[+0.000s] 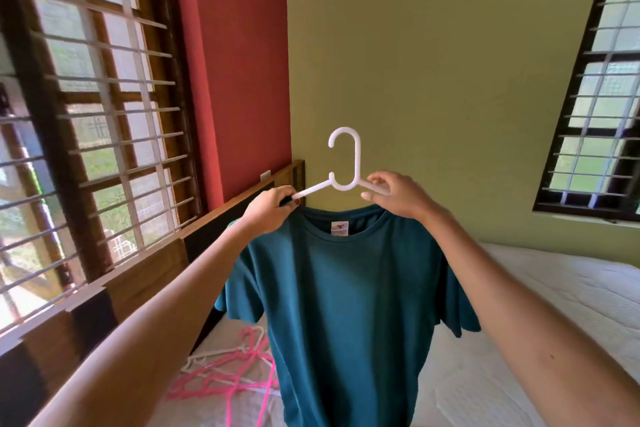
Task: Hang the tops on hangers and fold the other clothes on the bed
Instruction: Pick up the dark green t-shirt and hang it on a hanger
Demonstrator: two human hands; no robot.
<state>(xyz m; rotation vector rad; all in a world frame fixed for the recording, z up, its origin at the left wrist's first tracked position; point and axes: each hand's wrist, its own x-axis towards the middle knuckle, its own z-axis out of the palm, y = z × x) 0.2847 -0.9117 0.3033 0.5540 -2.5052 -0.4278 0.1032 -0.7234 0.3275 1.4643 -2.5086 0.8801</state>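
Note:
A teal T-shirt (346, 305) hangs in the air in front of me, its neckline up and a small white label showing inside the collar. A white plastic hanger (344, 163) sticks up out of the neck opening, hook on top. My left hand (272, 208) grips the shirt's left shoulder together with the hanger's left arm. My right hand (394, 196) pinches the hanger's right arm at the collar. The hanger's outer ends are hidden by my hands and the cloth.
Several pink and white hangers (228, 374) lie in a heap on the white mattress (536, 305) below the shirt. A wooden headboard (152, 270) and a barred window (86, 114) are on the left; a second window (599, 107) is at right.

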